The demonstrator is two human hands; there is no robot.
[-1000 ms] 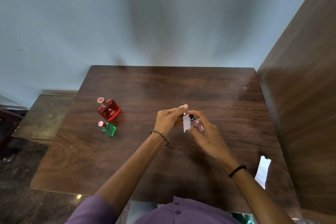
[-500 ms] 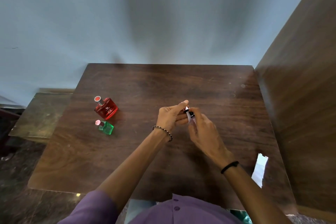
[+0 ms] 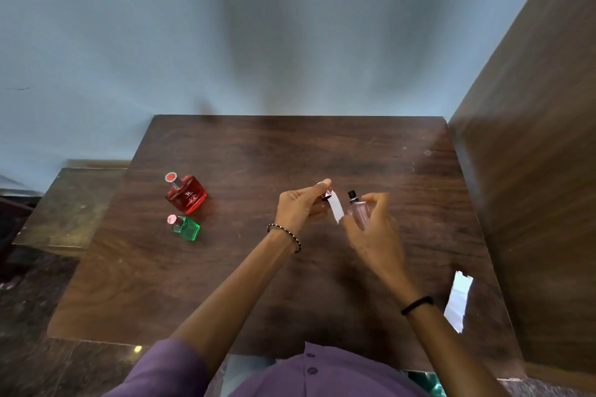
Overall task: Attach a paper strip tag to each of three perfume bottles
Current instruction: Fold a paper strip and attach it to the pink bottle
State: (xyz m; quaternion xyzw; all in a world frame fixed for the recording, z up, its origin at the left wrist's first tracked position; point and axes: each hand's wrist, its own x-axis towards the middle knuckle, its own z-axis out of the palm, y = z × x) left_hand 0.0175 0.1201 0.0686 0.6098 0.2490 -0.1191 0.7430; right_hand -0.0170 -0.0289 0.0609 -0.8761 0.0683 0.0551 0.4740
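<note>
Pink perfume bottle (image 3: pixel 358 213) is sitting gripped in the right hand (image 3: pixel 375 229); left hand (image 3: pixel 301 208) is pinching the paper strip (image 3: pixel 335 206) beside it, needing a snug neck wrap.

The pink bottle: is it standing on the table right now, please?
No, the right hand holds the pink bottle above the table.

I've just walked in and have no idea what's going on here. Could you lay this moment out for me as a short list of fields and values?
setting: dark wooden table against a pale wall
left hand: pinches a white paper strip with a small dark piece at its top
right hand: holds a pink perfume bottle, black nozzle bare
standing at left: red perfume bottle, green perfume bottle, no strips visible on them
spare paper: lying near the table's right edge
</note>
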